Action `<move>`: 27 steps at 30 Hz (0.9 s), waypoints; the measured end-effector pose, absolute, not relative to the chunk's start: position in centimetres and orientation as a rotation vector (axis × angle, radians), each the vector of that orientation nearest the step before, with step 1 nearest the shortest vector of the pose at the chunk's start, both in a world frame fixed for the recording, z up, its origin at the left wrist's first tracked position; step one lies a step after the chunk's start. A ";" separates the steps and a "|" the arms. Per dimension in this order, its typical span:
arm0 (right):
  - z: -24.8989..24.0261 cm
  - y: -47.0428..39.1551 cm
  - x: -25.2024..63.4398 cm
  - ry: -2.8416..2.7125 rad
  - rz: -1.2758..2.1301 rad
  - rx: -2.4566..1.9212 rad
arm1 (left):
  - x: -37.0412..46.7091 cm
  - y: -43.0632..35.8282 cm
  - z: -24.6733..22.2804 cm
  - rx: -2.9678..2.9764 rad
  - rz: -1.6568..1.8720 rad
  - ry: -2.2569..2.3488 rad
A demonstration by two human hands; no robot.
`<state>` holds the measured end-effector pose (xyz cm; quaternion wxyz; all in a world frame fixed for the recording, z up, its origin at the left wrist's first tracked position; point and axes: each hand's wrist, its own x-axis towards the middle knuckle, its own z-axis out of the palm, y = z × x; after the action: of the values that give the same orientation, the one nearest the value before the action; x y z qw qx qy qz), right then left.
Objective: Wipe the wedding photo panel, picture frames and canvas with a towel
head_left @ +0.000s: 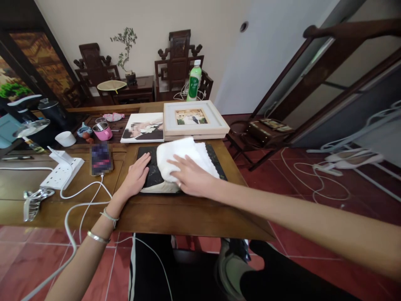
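On the wooden table in front of me lies a dark flat rectangular panel point(152, 170), with a pale beige patch along its near edge. A folded white towel point(180, 152) covers much of the panel. My right hand point(191, 175) grips the towel from above, its fingers bent and pressed into the cloth. At the panel's left edge, my left hand point(138, 172) rests flat with fingers stretched out, holding nothing. What the panel shows beneath the towel is hidden.
Behind the panel are a white framed photo point(196, 129), a photo board point(142, 127) and a green bottle point(194, 81). To the left lie a phone point(102, 159), a power strip point(62, 173), a hair clip point(34, 202), cables and a pink cup point(102, 131).
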<state>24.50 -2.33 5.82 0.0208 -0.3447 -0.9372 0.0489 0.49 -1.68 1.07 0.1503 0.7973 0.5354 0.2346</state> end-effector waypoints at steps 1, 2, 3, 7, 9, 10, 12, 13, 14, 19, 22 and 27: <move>5.8 -3.7 24.7 -2.920 0.193 -1.057 | 0.5 -1.7 1.1 2.291 0.669 1.539; 5.7 -5.2 24.8 -2.938 0.236 -1.035 | 0.5 -1.7 1.1 2.294 0.669 1.537; 5.6 -6.6 25.0 -2.956 0.273 -1.001 | 0.5 -1.7 1.1 2.297 0.673 1.534; 5.1 -11.5 25.2 -2.993 0.278 -0.823 | 0.6 -1.8 1.1 2.304 0.684 1.528; 5.1 -12.6 25.0 -3.012 0.247 -0.769 | 0.6 -1.8 1.1 2.305 0.680 1.529; 5.3 -12.6 24.9 -3.028 0.247 -0.760 | 0.6 -1.8 1.1 2.306 0.678 1.530; 5.8 -11.7 24.5 -3.054 0.274 -0.790 | 0.6 -1.8 1.2 2.308 0.669 1.533; 6.1 -10.8 24.3 -3.063 0.293 -0.827 | 0.7 -1.8 1.2 2.309 0.660 1.537; 6.5 -9.6 24.1 -3.066 0.308 -0.868 | 0.7 -1.8 1.3 2.308 0.651 1.543; 7.2 -1.9 23.3 -2.997 0.240 -0.910 | 0.8 -1.9 1.6 2.292 0.609 1.562; 6.9 2.2 23.0 -2.959 0.137 -0.903 | 0.9 -1.9 1.6 2.288 0.613 1.564; 6.7 5.6 21.9 -2.920 0.020 -1.009 | 0.8 -1.9 1.4 2.295 0.646 1.554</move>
<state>21.95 5.64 6.70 0.0262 -0.3264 -0.9449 0.0066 0.79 -1.91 1.45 0.1471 0.7976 0.5402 0.2245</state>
